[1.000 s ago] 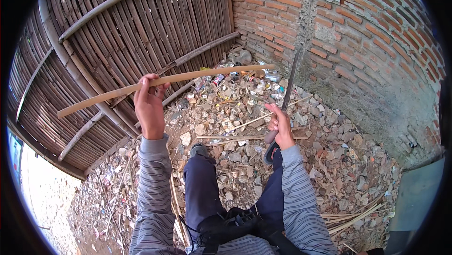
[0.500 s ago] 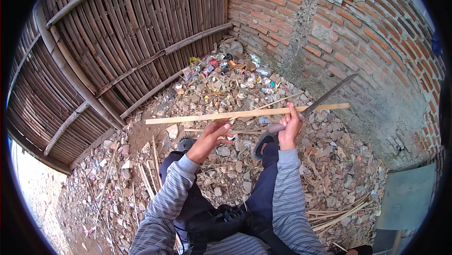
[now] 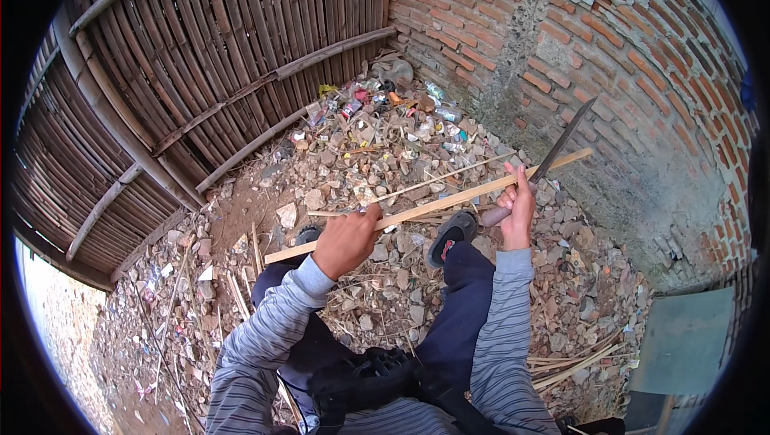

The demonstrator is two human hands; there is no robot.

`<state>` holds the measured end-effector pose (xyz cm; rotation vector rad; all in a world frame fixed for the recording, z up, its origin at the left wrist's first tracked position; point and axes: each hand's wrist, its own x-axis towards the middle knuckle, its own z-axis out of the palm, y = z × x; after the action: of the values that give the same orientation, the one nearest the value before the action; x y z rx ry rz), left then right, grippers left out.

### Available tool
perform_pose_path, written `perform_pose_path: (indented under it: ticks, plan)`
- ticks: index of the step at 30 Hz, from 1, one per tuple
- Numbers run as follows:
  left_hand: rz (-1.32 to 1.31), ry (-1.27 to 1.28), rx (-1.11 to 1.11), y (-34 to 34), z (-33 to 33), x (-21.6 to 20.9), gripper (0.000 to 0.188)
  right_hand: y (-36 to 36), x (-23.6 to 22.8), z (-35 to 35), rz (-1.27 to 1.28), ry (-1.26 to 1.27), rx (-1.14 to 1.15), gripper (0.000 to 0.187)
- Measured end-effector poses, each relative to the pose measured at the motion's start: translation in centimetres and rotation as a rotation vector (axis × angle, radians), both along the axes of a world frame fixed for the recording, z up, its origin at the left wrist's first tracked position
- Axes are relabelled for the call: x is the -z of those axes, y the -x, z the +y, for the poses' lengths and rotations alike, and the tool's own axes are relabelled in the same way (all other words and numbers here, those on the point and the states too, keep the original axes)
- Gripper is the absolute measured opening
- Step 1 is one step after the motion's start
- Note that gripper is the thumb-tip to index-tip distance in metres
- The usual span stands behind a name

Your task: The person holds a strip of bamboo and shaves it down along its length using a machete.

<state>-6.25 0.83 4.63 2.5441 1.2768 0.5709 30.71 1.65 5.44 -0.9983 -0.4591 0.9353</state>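
Note:
A long, pale split-bamboo strip (image 3: 449,199) slants across in front of me, its right end higher and farther off. My left hand (image 3: 346,242) is closed around its left part, knuckles up. My right hand (image 3: 518,209) grips the brownish handle of a machete (image 3: 565,138), and its thumb and fingers also pinch the strip. The dark blade points up and to the right, crossing the strip just beyond that hand. My fingers partly hide the handle.
Rubble (image 3: 377,170) covers the ground, with litter (image 3: 361,102) heaped in the far corner. A bamboo-slat wall (image 3: 241,42) stands left and a brick wall (image 3: 553,58) right. More bamboo strips (image 3: 581,367) lie at lower right. My shoe (image 3: 451,240) is below the strip.
My left hand, loose and spread beside the strip before, has closed on it. The strip's left end has swung down toward me. My right hand and the machete have shifted slightly right.

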Motion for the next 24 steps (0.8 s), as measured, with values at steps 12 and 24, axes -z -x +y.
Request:
perform_pose_path:
  ticks: [12, 24]
  plan:
    - [-0.818, 1.016, -0.004, -4.7, 0.2, -3.6, 0.048, 5.4, 0.8, -1.0, -1.089, 0.038, 0.073, 0.035]
    - [-0.646, 0.568, 0.099, -5.4, 0.7, 2.1, 0.044, 10.8, 0.5, -0.9, -1.699, -0.098, -0.173, 0.026]
